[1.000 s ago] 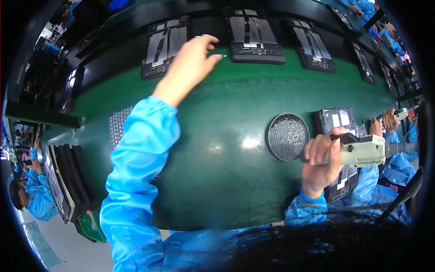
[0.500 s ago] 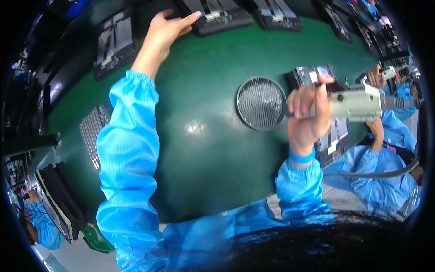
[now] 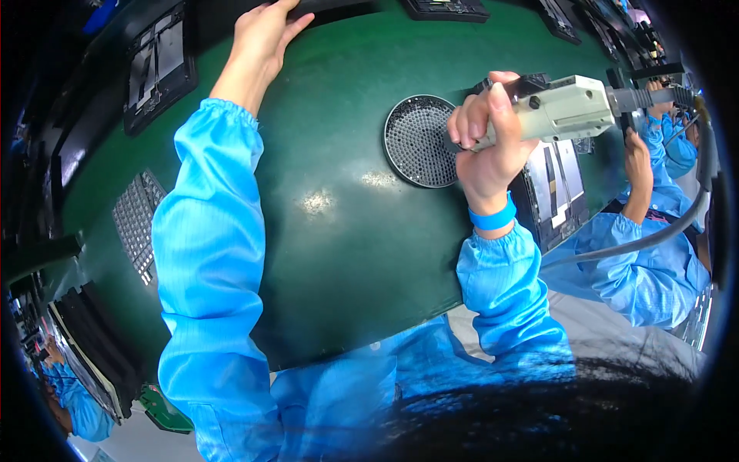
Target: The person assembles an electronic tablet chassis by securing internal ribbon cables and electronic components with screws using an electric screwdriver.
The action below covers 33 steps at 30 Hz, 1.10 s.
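My left hand [image 3: 262,42] reaches to the far edge of the green table [image 3: 339,254], thumb and fingers apart. The fingertips run out of the picture at the top, and nothing shows held between them. A dark strip [image 3: 342,14] lies beside the thumb. My right hand [image 3: 493,135] is wrapped round a pale electric screwdriver [image 3: 566,112] whose grey cable runs off to the right. A round black tray with a perforated face [image 3: 419,142] sits by my right knuckles; the screwdriver's tip is hidden by the fingers. Close to that wrist lies an opened flat device [image 3: 554,185].
More opened flat devices lie at the far left [image 3: 158,65], far middle [image 3: 446,8] and far right [image 3: 560,19]. A grey perforated sheet [image 3: 138,223] rests left of my sleeve. Dark panels [image 3: 92,346] stand at lower left. A co-worker's hand [image 3: 637,165] is at right.
My left hand has moved slightly farther and left. The device that was beside it no longer shows. My right hand has shifted up and left with the screwdriver, and the whole view has shifted.
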Tool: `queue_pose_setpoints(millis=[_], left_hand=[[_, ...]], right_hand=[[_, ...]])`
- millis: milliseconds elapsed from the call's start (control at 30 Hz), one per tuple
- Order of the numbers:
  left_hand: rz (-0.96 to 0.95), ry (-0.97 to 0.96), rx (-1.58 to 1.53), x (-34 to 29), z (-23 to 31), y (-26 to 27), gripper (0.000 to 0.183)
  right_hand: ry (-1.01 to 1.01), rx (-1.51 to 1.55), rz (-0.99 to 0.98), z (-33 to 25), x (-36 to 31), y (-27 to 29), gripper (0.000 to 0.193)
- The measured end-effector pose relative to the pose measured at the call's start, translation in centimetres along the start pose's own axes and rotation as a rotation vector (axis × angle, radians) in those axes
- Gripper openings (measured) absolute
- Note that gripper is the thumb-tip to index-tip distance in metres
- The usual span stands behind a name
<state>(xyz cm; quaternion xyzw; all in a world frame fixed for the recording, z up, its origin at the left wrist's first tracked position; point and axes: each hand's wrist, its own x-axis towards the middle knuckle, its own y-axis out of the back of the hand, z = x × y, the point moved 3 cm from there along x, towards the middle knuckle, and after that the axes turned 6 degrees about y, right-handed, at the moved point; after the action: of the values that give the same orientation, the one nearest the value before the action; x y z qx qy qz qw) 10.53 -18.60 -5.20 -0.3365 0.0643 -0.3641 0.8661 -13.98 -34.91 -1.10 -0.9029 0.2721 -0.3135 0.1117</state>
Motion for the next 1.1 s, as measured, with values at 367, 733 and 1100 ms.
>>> queue_pose_setpoints(millis=[367,733,1100], left_hand=[[0.608,0.144,0.351,-18.8,2.3,-6.2,0.053],[0.648,0.282,0.305,-31.4,-0.7,-9.5,0.068],[0.473,0.349,0.772,-32.2,0.4,-9.2,0.063]], right_hand=[[-0.039,0.052,0.033,1.2,0.2,0.5,0.021],[-0.064,0.040,0.023,1.5,0.2,0.1,0.020],[-0.104,-0.007,-0.042,1.7,-0.5,-0.3,0.012]])
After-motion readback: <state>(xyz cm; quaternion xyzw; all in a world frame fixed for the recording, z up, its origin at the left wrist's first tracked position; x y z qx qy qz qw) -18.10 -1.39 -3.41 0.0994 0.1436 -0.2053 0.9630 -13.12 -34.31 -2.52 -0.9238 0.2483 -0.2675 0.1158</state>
